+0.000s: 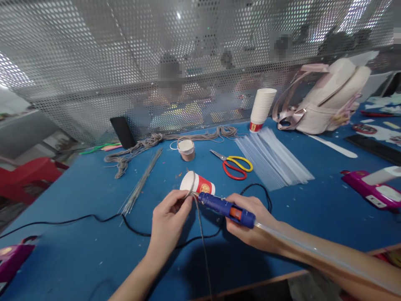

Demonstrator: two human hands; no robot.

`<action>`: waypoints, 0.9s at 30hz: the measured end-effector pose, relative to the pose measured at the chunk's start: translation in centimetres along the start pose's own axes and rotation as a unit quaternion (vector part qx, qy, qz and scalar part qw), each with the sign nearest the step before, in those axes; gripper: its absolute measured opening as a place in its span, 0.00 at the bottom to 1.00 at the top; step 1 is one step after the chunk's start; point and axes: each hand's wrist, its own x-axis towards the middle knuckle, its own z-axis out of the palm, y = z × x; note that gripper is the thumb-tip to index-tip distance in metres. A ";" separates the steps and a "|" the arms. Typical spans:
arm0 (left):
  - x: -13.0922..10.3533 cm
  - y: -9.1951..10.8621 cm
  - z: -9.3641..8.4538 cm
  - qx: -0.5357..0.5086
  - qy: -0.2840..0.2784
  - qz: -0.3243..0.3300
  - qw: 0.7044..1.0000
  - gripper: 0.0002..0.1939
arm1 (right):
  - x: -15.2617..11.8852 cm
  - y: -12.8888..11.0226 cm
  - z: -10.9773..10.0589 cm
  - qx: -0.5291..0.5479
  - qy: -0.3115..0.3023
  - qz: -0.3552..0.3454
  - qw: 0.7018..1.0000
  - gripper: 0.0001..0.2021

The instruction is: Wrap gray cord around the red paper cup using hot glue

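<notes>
- Left hand (168,215): fingers are closing in a pinch on the grey cord (202,234) at the mouth end of the paper cup (205,187).
- Cup is lying tilted on its side near the middle of the blue table (78,259); its mouth is facing left, its red band right. Cord is looping across the white wall near the rim, and a loose length is trailing toward the table's near edge.
- Right hand (255,229): fingers are wrapping around the blue glue gun (216,203). Nozzle is pointing at the cord beside the left fingertips; contact there is probable, but the view is too small to confirm it. A clear glue stick (313,249) is extending from the rear, along the forearm.
- Beyond the cup, a cord-wrapped cup (187,155) is standing upright. Scissors (224,158) are lying just right of it, blades pointing away from the hands.
- A black cable (90,216) is crossing the table, passing near both hands.
- Open room: bare blue surface is spreading left of the left forearm and right of the right hand, short of the purple device (372,190).
- Far edge: cord bundle (150,140), cup stack (262,106) and pale backpack (322,104) are lining the perforated screen (131,79); clear strips (272,159) are fanning out in front of the stack.
</notes>
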 end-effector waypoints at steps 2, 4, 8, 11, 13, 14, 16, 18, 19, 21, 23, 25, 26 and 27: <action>0.0 0.1 0.0 -0.001 0.003 0.001 1.000 0.05 | -0.1 0.1 0.0 -0.005 -0.003 -0.016 1.000 0.05; 0.0 0.2 0.0 -0.001 0.004 -0.001 1.000 0.06 | -0.1 0.1 0.0 -0.011 -0.005 -0.021 1.000 0.05; 0.0 0.3 0.0 0.005 0.001 -0.007 1.000 0.06 | -0.1 0.2 -0.1 -0.020 0.003 -0.007 1.000 0.05; -0.1 0.3 -0.1 0.005 -0.001 -0.007 1.000 0.05 | -0.2 0.4 0.0 -0.015 0.006 -0.022 1.000 0.05; -0.1 0.3 -0.1 0.004 -0.002 -0.005 1.000 0.05 | -0.3 0.6 0.2 -0.008 0.006 -0.045 0.999 0.06; -0.1 0.2 -0.1 0.005 -0.003 -0.004 1.000 0.05 | -0.3 0.7 0.2 -0.005 0.006 -0.055 0.998 0.06; -0.1 0.1 -0.1 0.009 -0.003 -0.003 1.000 0.06 | -0.3 0.7 0.2 -0.008 0.010 -0.061 0.998 0.06; -0.1 0.1 -0.1 0.016 -0.002 -0.003 1.000 0.06 | -0.3 0.7 0.0 -0.020 0.010 -0.046 0.999 0.06; -0.1 0.1 -0.1 0.018 -0.002 -0.001 1.000 0.06 | -0.2 0.7 0.0 -0.025 0.009 -0.039 0.999 0.06; -0.1 0.1 -0.1 0.018 -0.004 0.003 1.000 0.06 | -0.2 0.7 -0.1 -0.025 0.008 -0.043 0.999 0.06; -0.1 0.2 -0.1 0.013 -0.007 0.007 1.000 0.06 | -0.2 0.7 -0.1 -0.017 0.010 -0.066 0.998 0.06; -0.1 0.2 -0.1 0.006 -0.008 0.007 1.000 0.06 | -0.3 0.7 0.0 -0.014 0.015 -0.084 0.996 0.06; -0.1 0.2 -0.1 0.005 -0.006 0.005 1.000 0.06 | -0.3 0.7 0.0 -0.019 0.017 -0.083 0.996 0.06; -0.1 0.2 -0.1 0.004 -0.005 0.004 1.000 0.05 | -0.3 0.7 0.0 -0.027 0.018 -0.079 0.996 0.06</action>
